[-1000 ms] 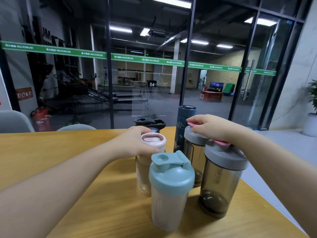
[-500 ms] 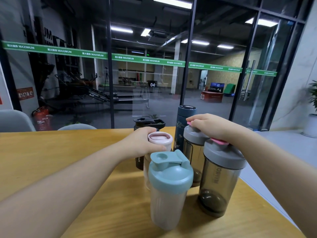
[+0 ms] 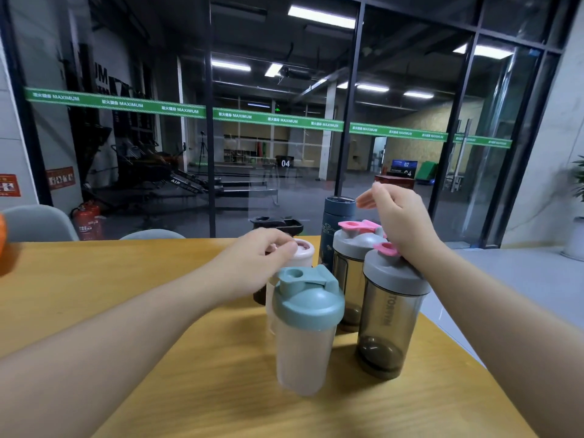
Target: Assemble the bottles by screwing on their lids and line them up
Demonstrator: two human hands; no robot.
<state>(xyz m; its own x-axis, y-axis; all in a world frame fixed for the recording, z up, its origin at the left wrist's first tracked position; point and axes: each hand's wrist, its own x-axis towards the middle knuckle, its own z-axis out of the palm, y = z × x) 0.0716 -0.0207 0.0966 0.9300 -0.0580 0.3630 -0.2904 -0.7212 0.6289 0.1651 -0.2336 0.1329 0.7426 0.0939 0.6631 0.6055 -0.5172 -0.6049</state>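
Left hand (image 3: 252, 263) curls over the pink-lidded bottle (image 3: 303, 252) just behind the teal-lidded shaker (image 3: 305, 327), so it should steer it gently into line, while the right hand (image 3: 398, 216) hovers loosely curled, holding nothing.

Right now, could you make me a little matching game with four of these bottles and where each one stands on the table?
Things:
1. teal-lid bottle
2. pink-lid bottle
3. navy flask
4. black bottle

Places or states:
A. farthest back, tall, beside the raised right hand
B. nearest the camera, untouched
C. behind the pink-lid one, mostly hidden
D. under the left hand, fingers on its lid

Pairs: 1-B, 2-D, 3-A, 4-C
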